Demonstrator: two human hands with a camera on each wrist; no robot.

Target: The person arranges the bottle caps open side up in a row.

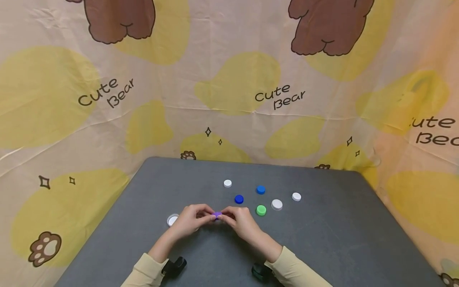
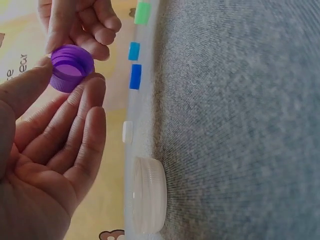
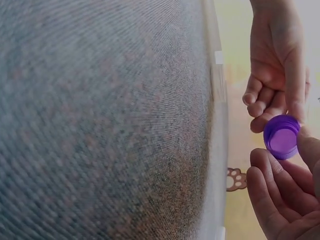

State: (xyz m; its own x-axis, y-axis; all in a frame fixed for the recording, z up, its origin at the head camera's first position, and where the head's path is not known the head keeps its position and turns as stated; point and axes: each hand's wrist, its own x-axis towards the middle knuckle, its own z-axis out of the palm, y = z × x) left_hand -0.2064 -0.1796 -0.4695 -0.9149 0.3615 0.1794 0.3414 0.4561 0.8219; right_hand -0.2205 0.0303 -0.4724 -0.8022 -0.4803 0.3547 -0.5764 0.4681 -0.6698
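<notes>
Both hands pinch one purple bottle cap (image 1: 216, 214), held up above the dark grey table. My left hand (image 1: 188, 221) grips its left side and my right hand (image 1: 245, 223) its right side, each between thumb and fingertips. Seen from the left wrist, the purple cap (image 2: 70, 71) shows its hollow inside and ridged rim. The right wrist view likewise shows the hollow side of the purple cap (image 3: 282, 140). Beside the left hand lies a white cap (image 1: 172, 219) with a clear rim, partly covered by that hand.
Beyond the hands lie a dark blue cap (image 1: 239, 199), a lighter blue cap (image 1: 261, 189), and a green cap (image 1: 261, 210). White caps lie at the back (image 1: 227, 183), right (image 1: 296, 196) and near the green one (image 1: 277, 205). A bear-print cloth (image 1: 229, 91) hangs behind the table (image 1: 340, 239).
</notes>
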